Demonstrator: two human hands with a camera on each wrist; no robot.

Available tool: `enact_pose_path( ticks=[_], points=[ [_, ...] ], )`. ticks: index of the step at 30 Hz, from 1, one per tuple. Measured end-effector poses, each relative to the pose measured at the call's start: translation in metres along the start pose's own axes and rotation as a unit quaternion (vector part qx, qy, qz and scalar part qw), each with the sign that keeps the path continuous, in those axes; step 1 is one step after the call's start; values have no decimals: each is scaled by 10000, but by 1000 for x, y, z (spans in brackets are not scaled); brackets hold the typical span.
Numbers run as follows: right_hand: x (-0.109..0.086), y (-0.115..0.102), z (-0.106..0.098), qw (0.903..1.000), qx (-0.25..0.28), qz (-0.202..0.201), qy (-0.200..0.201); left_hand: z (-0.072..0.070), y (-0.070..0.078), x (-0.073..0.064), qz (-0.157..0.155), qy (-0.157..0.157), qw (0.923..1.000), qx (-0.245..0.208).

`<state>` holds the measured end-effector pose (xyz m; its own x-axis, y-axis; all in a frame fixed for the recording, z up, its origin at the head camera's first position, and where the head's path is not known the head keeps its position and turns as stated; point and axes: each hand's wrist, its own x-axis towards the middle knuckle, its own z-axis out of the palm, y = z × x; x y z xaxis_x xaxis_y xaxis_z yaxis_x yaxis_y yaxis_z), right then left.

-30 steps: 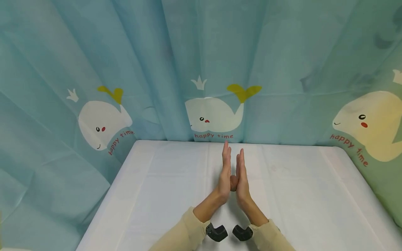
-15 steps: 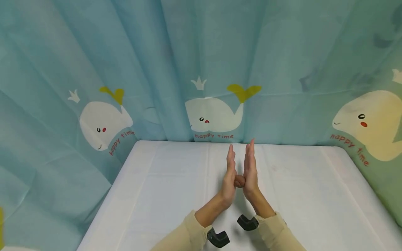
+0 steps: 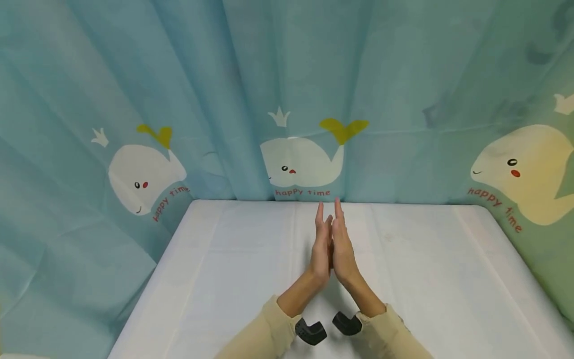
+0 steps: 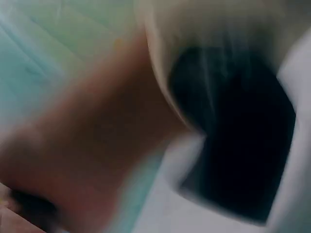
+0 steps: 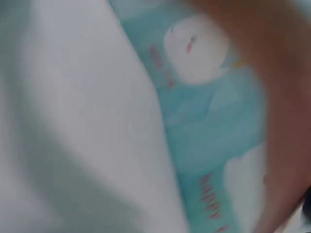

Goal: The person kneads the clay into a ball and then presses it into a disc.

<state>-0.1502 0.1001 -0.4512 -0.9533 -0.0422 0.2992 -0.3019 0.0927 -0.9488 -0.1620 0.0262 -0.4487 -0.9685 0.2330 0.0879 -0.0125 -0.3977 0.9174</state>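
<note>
Blue-green curtain (image 3: 403, 75): red "happy time" lettering (image 3: 302, 192), three times in head view, along undersides of left whale (image 3: 134, 172), middle whale (image 3: 309, 162), right whale (image 3: 540, 152). Right wrist view: "happy" lower centre; second red line (image 5: 162, 68), upper centre, too blurred.

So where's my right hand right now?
In the head view, your right hand is right of centre over the white table, its palm facing your left hand.

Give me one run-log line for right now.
left hand: fingers straight; right hand: fingers straight; pose: palms facing, close together; between: mostly hidden; surface: table; backdrop: curtain; wrist views: blurred
</note>
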Motion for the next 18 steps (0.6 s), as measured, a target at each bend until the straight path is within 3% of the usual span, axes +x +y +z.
enact_pose_path(
  ticks=[4,8,10,13,15,18],
  points=[
    [-3,8,-1,9972,637,392,-55,1,9,1,111,173,9993,308],
    [-15,-2,5,9968,734,84,-312,-6,5,8,258,530,9965,597],
    [-12,-5,5,9966,768,35,-305,-7,0,9,414,377,9938,956],
    [2,0,-4,9934,1088,345,-89,-3,-5,3,568,-208,9891,1341],
    [11,7,-12,9901,1254,625,127,1,-5,-2,556,-515,9877,1370],
    [14,17,-16,9877,1281,864,240,5,-1,-6,405,-498,9911,1167]
  ],
)
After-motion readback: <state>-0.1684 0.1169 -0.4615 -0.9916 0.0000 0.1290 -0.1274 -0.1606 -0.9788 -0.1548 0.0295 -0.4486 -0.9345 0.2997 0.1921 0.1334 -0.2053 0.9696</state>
